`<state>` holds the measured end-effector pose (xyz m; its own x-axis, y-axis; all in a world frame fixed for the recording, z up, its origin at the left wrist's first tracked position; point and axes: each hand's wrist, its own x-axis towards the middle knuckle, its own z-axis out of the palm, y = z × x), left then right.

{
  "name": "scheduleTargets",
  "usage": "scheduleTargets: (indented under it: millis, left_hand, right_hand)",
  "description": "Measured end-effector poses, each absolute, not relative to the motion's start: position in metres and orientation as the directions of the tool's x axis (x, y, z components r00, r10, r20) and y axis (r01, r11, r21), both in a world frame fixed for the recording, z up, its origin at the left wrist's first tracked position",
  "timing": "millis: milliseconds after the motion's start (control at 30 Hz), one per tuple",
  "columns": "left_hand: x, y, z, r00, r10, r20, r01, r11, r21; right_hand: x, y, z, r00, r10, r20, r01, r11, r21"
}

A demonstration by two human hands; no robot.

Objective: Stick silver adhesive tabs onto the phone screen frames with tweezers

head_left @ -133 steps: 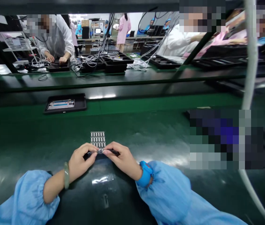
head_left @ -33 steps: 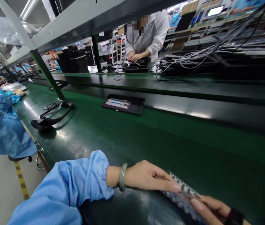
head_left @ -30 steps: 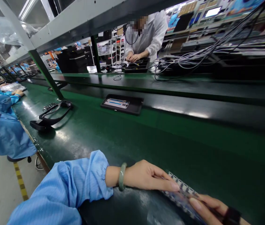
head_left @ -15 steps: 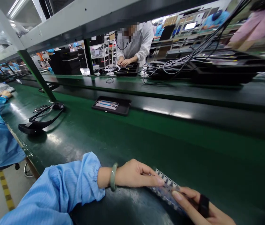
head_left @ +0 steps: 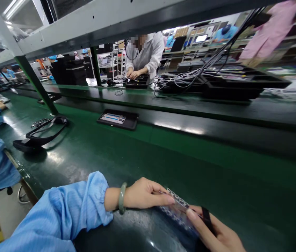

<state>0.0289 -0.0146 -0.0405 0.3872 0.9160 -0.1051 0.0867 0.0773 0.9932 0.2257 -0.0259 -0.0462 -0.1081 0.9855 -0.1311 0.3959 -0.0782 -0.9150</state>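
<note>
Holding a clear sheet of small metal parts (head_left: 178, 210) in both hands, over the green table (head_left: 189, 168).

Left hand (head_left: 144, 194), jade bangle (head_left: 122, 198) at the wrist, fingers nearly straight, pinches the sheet's left end; right hand (head_left: 217, 234), partly closed, grips its lower right edge. Beyond the sheet: a black tray (head_left: 118, 119) holding a flat panel, a black curved frame (head_left: 40, 136) further left, and a co-worker in white (head_left: 144, 57) handling wired trays.
</note>
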Motion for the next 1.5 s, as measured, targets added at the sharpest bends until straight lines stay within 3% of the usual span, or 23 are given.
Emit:
scheduleTargets:
  millis: [267, 567, 900, 1133, 1500]
  left_hand:
    - [0.032, -0.015, -0.044, 0.426, 0.900, -0.095, 0.020, 0.096, 0.995]
    - [0.032, -0.017, -0.045, 0.413, 0.906, -0.092, 0.004, 0.099, 0.995]
    - [0.027, -0.021, -0.044, 0.441, 0.888, -0.133, 0.068, 0.114, 0.991]
    - [0.020, -0.018, -0.041, 0.534, 0.821, -0.201, 0.125, 0.158, 0.979]
    - [0.015, -0.012, -0.036, 0.622, 0.725, -0.295, 0.219, 0.201, 0.955]
  right_hand:
    - [0.226, -0.031, -0.063, -0.144, 0.988, -0.062, 0.358, -0.006, -0.934]
    - [0.226, -0.032, -0.058, -0.194, 0.974, -0.116, 0.333, -0.045, -0.942]
    - [0.221, -0.036, -0.043, -0.243, 0.966, -0.083, 0.273, -0.014, -0.962]
    - [0.220, -0.038, -0.044, -0.324, 0.942, -0.086, 0.133, -0.045, -0.990]
    - [0.225, -0.043, -0.041, -0.366, 0.930, 0.023, 0.279, 0.134, -0.951]
